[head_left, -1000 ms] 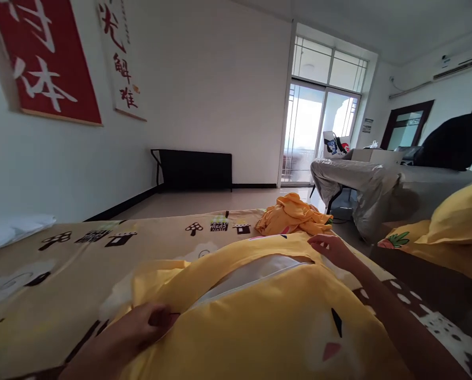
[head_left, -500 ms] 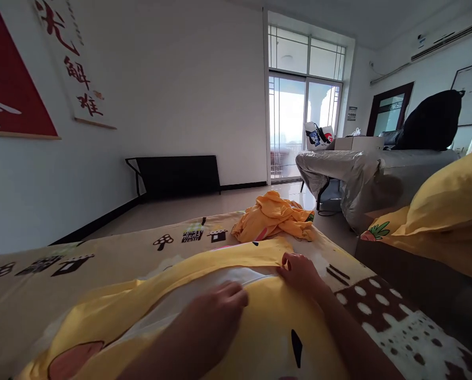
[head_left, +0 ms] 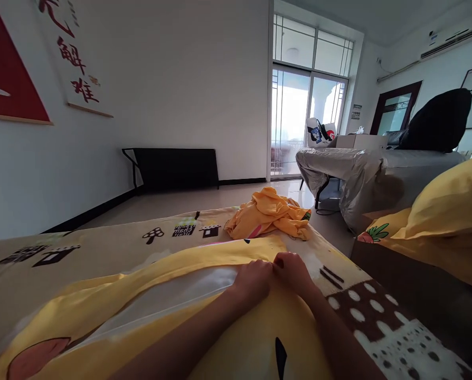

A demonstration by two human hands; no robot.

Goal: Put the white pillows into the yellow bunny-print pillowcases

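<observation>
Along the right edge of the beige printed blanket (head_left: 113,248) lay a yellow printed fabric cover (head_left: 244,327), gaping over smooth white inner cloth (head_left: 172,293). The left hand (head_left: 254,279) and right hand (head_left: 293,269) met at the gap's far end, both seemingly pinched closed on the cover. Working that end seemed the step in hand, calling next for a firm pinch.

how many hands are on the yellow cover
2: the left hand and the right hand, close together on the yellow cover, near the far end of its opening. No others show.
</observation>
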